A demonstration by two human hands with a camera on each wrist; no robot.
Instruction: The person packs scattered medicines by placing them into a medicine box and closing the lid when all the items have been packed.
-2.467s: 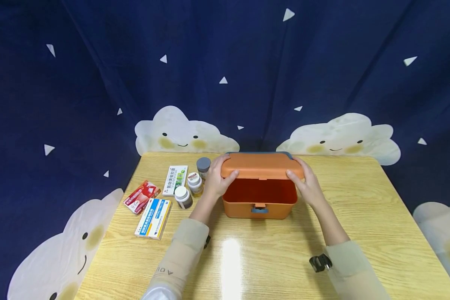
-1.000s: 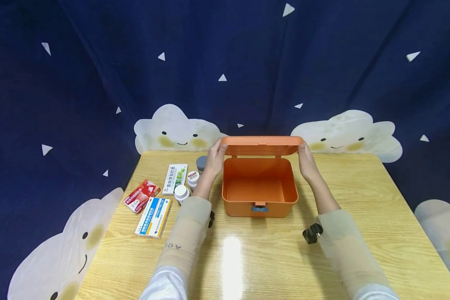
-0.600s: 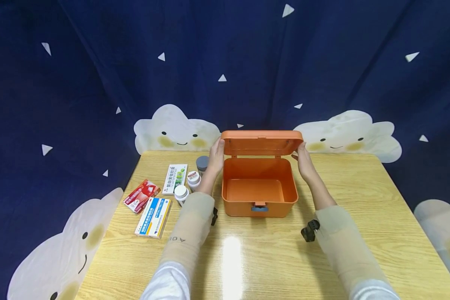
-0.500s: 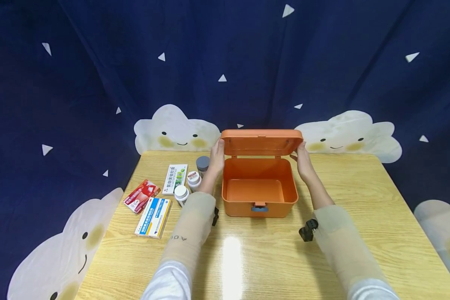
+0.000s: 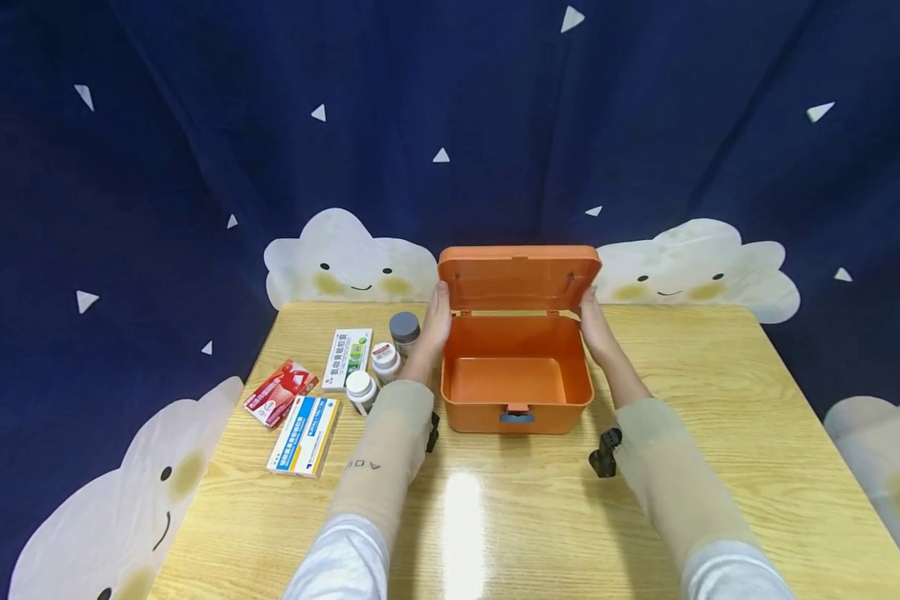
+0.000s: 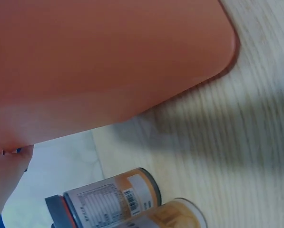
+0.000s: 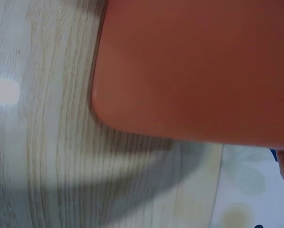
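Observation:
An orange plastic storage box (image 5: pixel 517 417) with a blue front latch (image 5: pixel 517 417) stands on the table, its inside bare. Its hinged lid (image 5: pixel 520 275) is tilted up and back. My left hand (image 5: pixel 437 321) holds the lid's left side, thumb along the edge and fingers hidden behind. On the other side my right hand (image 5: pixel 594 325) holds the lid's right edge in the same way. Both wrist views are mostly filled by the box's side walls, the left wall (image 6: pixel 108 52) and the right wall (image 7: pixel 189 71).
Left of the box stand a grey-capped bottle (image 5: pixel 405 330) and two white-capped bottles, one being the nearer bottle (image 5: pixel 361 388). Beside them lie a green-white medicine box (image 5: pixel 348 358), a red medicine box (image 5: pixel 280 394) and a blue-white medicine box (image 5: pixel 305 436). A dark curtain (image 5: pixel 390 100) hangs behind the table.
The lid has swung from partly covering the box to standing up and leaning back, baring the inside. Both hands moved up with it, then lower along its sides. The medicines have stayed put.

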